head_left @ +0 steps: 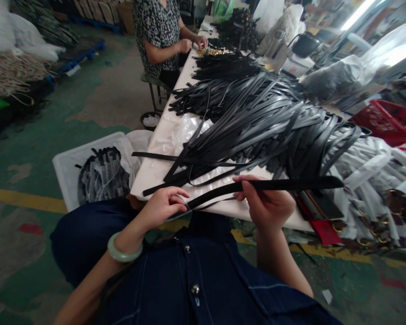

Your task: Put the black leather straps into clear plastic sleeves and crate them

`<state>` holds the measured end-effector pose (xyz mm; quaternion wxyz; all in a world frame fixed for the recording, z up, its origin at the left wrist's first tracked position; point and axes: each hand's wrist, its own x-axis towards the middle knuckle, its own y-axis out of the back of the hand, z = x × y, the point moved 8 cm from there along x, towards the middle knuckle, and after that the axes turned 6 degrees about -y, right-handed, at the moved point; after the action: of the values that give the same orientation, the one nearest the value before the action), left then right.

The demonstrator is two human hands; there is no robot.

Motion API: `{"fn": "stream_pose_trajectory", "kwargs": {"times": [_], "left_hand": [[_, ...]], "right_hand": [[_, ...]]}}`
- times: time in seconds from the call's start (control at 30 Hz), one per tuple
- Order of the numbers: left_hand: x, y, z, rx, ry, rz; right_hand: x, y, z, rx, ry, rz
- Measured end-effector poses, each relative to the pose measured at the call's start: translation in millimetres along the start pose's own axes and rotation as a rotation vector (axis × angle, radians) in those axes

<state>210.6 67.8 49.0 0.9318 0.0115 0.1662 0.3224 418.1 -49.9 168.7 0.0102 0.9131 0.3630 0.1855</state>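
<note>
A long black strap (219, 191) runs across the near edge of the white table (162, 131). My left hand (167, 204), with a pale green bangle on its wrist, pinches the strap's left end. Farther right, my right hand (265, 201) grips the same strap between thumb and fingers, and its wide dark end sticks out to the right. Just beyond both hands lies a large heap of black straps (243, 122), with a few loose ones reaching toward the left table edge. Clear plastic wrapping (186, 131) lies partly under them.
A white bin (66, 167) with wrapped black pieces stands left of the table. Another person (160, 38) sits at the far left side, hands at the table edge. On the right are wrapped straps with metal rings (375, 180) and a red basket (385, 119).
</note>
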Motion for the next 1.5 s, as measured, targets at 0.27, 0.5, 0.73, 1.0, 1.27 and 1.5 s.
{"fn": "stream_pose_trajectory", "kwargs": {"times": [0.27,0.5,0.73,1.0,1.27,1.5], "left_hand": [[13,-21.8,19,-0.137,-0.086,-0.014],[23,-24.9,1,-0.247,-0.100,-0.004],[-8,-34.8,-11,-0.050,-0.084,-0.711],[-18,3.0,-21,0.131,0.068,-0.356],[-32,2.7,-14,-0.012,0.113,-0.478],[-69,23.1,-43,-0.118,0.290,-0.651]], "right_hand": [[-42,-70,51,0.094,-0.293,-0.507],[-60,-94,85,0.211,-0.416,-0.419],[17,-6,42,0.630,-0.280,0.000],[50,17,-38,0.428,0.165,-0.133],[-62,-148,67,-0.255,-0.416,-1.286],[-29,-133,57,-0.346,-0.374,-1.180]]}}
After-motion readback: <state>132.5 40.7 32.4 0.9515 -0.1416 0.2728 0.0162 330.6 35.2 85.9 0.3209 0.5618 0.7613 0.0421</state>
